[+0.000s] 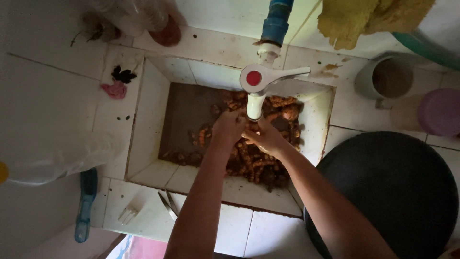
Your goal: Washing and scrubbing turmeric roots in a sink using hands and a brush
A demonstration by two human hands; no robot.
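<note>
Two hands under the tap, most roots unwashed, as we judge it.
We close our left hand (229, 125) and right hand (264, 136) together on one orange root piece (250, 129) below the white tap (255, 91); from 3 to 6 o'clock the muddy root pile (256, 163) waits in the tiled sink (146, 139).

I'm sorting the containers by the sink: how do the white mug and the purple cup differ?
The white mug stands nearer the sink, has a side handle and shows its brownish inside; the purple cup is farther right, shows no handle, and its top looks evenly purple. Both rest on the tiled counter.
</note>
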